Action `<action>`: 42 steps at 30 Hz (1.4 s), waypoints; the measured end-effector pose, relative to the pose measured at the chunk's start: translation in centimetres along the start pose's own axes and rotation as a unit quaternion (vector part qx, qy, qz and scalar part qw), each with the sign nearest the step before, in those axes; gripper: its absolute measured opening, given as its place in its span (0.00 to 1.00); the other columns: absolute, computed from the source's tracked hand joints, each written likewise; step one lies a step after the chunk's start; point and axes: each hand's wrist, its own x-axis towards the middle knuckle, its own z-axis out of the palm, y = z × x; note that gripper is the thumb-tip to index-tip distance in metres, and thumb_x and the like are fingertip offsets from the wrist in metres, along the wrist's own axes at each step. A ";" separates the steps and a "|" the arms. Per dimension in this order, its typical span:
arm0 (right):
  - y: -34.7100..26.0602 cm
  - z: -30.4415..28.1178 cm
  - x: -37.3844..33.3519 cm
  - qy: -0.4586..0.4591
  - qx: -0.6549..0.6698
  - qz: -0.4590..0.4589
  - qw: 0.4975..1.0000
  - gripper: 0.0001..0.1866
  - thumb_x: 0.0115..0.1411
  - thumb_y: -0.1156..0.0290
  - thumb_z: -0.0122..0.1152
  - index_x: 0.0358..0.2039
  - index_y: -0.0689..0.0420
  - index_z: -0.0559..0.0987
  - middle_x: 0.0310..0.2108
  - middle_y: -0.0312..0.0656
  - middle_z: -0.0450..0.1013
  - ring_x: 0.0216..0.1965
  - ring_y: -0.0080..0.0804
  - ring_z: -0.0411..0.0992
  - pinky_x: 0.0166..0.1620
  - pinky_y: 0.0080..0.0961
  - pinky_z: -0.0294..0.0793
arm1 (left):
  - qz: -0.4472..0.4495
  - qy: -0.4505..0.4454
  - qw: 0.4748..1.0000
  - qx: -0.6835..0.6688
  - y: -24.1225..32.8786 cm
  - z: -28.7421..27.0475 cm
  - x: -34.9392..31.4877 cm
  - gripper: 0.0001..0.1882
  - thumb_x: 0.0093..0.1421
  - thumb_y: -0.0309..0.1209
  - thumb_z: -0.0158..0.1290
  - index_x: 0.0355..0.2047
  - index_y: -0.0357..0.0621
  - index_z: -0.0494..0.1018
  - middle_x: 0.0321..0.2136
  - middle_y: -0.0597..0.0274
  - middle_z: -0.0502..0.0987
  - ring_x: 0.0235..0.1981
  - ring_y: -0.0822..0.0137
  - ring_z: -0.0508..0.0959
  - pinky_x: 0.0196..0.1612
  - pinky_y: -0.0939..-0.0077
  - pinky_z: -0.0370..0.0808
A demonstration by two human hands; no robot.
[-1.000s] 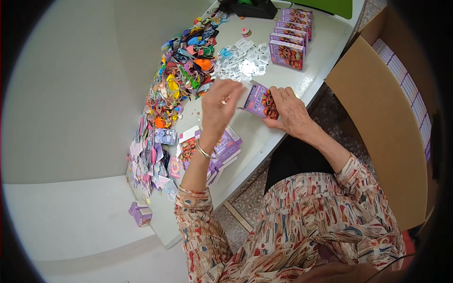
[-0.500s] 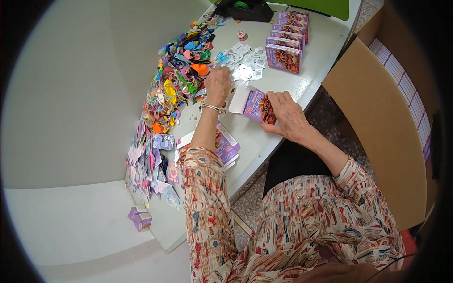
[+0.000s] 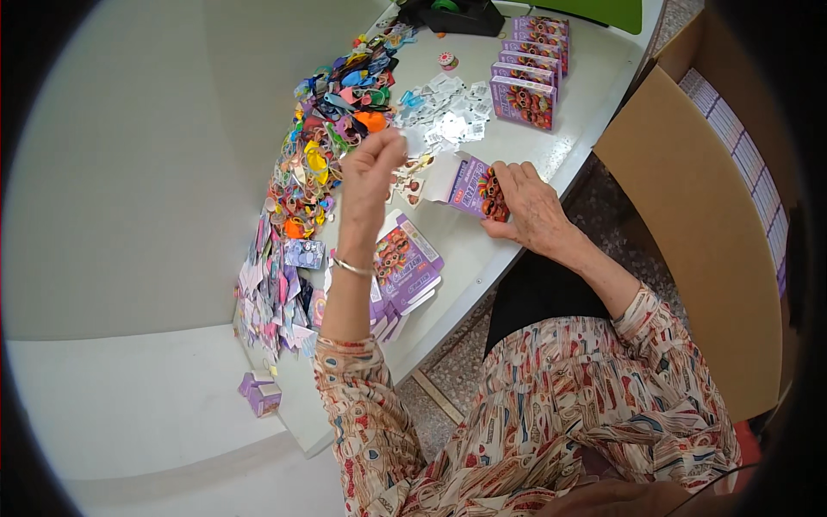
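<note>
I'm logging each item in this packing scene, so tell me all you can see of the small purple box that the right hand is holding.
The small purple box is a printed carton, seemingly thin card, purple with a dark and orange picture on its front face. Its white flap stands open at the end toward the person's left. It lies tilted, low over the white table near the front edge; whether it rests on the table is unclear. The right hand grips its right end. The raised left hand is apart from it.
</note>
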 end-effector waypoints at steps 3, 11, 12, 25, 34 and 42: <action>-1.0 -0.1 0.3 -0.004 0.005 -0.007 1.000 0.41 0.43 0.62 0.71 0.54 0.67 0.61 0.39 0.52 0.67 0.42 0.47 0.66 0.45 0.37 0.72 | 0.155 -0.003 0.972 0.178 -1.4 0.9 -2.2 0.07 0.57 0.27 0.57 0.33 0.36 0.75 0.33 0.63 0.77 0.34 0.69 0.75 0.39 0.76 0.71; -0.1 0.0 0.1 0.002 0.001 -0.003 1.000 0.41 0.42 0.62 0.72 0.53 0.67 0.63 0.39 0.51 0.67 0.42 0.46 0.66 0.46 0.36 0.71 | 0.090 -0.033 0.971 0.220 -1.8 1.1 -1.3 0.09 0.52 0.28 0.60 0.32 0.39 0.76 0.31 0.57 0.77 0.31 0.60 0.76 0.37 0.66 0.73; -0.1 -0.2 0.0 0.003 0.000 -0.003 1.000 0.41 0.42 0.62 0.72 0.53 0.67 0.63 0.39 0.51 0.67 0.42 0.46 0.66 0.46 0.36 0.71 | 0.036 -0.021 0.975 0.217 -2.0 -0.6 0.3 0.09 0.52 0.29 0.60 0.32 0.39 0.77 0.31 0.57 0.78 0.30 0.59 0.77 0.35 0.67 0.73; -0.2 0.1 0.1 0.014 -0.003 -0.009 1.000 0.41 0.42 0.62 0.72 0.53 0.67 0.63 0.39 0.51 0.67 0.43 0.46 0.66 0.46 0.35 0.71 | 0.181 0.085 0.715 0.670 -9.8 -9.0 4.0 0.04 0.51 0.24 0.53 0.27 0.40 0.76 0.32 0.51 0.76 0.36 0.48 0.75 0.40 0.57 0.72; -0.3 -0.1 0.2 0.014 0.002 -0.008 1.000 0.41 0.42 0.62 0.71 0.53 0.67 0.63 0.38 0.51 0.67 0.42 0.46 0.67 0.45 0.36 0.71 | 0.191 0.035 0.751 0.631 -9.7 -9.9 3.5 0.10 0.51 0.24 0.53 0.34 0.43 0.79 0.36 0.50 0.76 0.39 0.48 0.74 0.43 0.58 0.72; -0.7 0.2 0.2 0.016 0.008 -0.019 1.000 0.41 0.42 0.61 0.71 0.53 0.68 0.63 0.39 0.51 0.67 0.42 0.46 0.66 0.45 0.36 0.72 | 0.172 0.099 0.764 0.614 -11.0 -11.4 4.2 0.07 0.50 0.27 0.57 0.31 0.42 0.79 0.38 0.53 0.73 0.41 0.52 0.73 0.41 0.59 0.72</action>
